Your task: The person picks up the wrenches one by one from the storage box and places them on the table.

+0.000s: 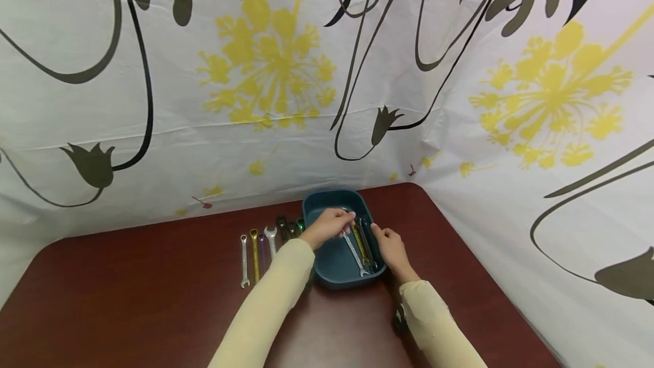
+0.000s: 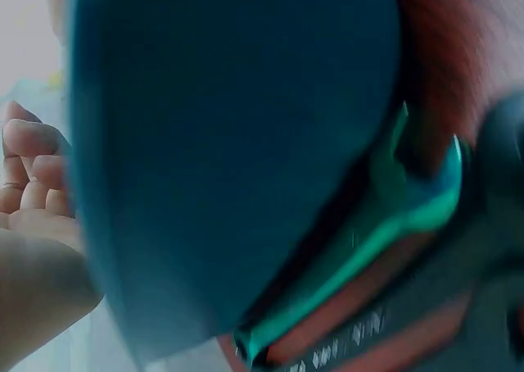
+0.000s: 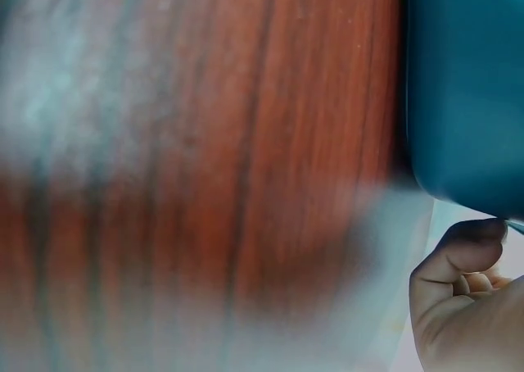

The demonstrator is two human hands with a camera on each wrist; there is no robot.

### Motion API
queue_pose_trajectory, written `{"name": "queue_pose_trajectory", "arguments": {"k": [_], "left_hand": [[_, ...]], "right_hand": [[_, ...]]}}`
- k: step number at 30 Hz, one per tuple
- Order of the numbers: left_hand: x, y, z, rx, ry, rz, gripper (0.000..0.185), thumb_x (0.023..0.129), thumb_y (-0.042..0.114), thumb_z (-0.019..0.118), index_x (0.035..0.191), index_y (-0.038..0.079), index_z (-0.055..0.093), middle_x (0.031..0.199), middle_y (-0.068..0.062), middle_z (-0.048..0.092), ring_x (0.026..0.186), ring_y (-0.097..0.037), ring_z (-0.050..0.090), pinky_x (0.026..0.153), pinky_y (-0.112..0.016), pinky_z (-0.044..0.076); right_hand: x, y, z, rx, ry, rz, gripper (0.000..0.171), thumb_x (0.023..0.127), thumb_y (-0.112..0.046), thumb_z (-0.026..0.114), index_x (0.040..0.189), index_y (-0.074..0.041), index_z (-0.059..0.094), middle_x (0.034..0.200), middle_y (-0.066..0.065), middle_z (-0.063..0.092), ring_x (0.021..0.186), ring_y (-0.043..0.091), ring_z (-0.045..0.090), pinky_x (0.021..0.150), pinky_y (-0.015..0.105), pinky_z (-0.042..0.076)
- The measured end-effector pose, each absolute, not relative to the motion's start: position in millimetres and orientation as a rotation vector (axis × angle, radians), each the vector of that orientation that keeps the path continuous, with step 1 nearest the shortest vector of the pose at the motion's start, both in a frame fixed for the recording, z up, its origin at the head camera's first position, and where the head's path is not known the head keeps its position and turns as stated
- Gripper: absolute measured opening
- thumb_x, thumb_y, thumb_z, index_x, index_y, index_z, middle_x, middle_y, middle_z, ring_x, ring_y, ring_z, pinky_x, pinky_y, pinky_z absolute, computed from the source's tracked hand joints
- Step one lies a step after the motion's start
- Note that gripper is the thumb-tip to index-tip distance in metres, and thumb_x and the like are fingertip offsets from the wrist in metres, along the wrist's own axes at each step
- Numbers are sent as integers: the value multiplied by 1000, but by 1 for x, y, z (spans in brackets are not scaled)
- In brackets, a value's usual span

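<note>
A dark blue tray (image 1: 334, 284) stands at the back of the table, with a silver wrench (image 1: 355, 254), a gold wrench (image 1: 360, 242) and a dark wrench (image 1: 365, 238) lying lengthwise in it. My left hand (image 1: 327, 227) reaches over the tray's left side and pinches the silver wrench near its upper part; its fingers cover that stretch. On the opposite side, my right hand (image 1: 392, 247) grips the tray's right rim. The right wrist view shows that hand (image 3: 463, 302) with its thumb against the tray wall (image 3: 471, 102). In the left wrist view, the tray wall hides part of the left hand (image 2: 37, 183).
Left of the tray lies a row of wrenches: a small silver wrench (image 1: 244, 260), a gold one (image 1: 254, 251), a purple one (image 1: 263, 249), a larger silver one (image 1: 271, 240) and several darker ones. A green wrench (image 2: 352, 265) lies beside the tray. Patterned cloth (image 1: 168, 146) hangs behind the table.
</note>
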State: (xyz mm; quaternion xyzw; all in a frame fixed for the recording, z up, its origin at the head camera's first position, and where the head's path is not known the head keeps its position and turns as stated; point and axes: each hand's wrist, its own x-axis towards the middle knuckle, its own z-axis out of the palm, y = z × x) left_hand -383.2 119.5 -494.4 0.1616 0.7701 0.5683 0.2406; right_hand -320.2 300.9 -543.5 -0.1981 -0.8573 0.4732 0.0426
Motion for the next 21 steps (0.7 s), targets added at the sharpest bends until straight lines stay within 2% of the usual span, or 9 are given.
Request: {"name": "queue_pose_trajectory", "arguments": {"k": [4, 15, 21], "left_hand": [[-383, 130, -504, 438, 2105, 1554, 41, 101, 35, 49, 104, -1, 66, 71, 0, 58, 61, -14, 48, 61, -31, 40], [-377, 154, -521, 380, 2077, 1559, 39, 102, 35, 47, 103, 1, 66, 68, 3, 56, 61, -14, 49, 59, -28, 38], [-375, 166, -525, 330, 2089, 1526, 38, 101, 38, 47, 102, 4, 64, 67, 3, 56, 57, -11, 48, 56, -27, 37]], "right_hand": [[-321, 300, -544, -596, -2614, 1460, 49, 97, -55, 44, 78, -9, 47, 64, -1, 36, 58, 14, 37, 54, 28, 33], [-321, 298, -543, -578, -2570, 1486, 46, 103, -47, 35, 74, -11, 40, 61, -1, 32, 53, 14, 31, 52, 28, 31], [-321, 299, -544, -592, -2552, 1524, 47, 102, -51, 35, 75, -12, 39, 63, -1, 31, 54, 13, 30, 52, 28, 30]]}}
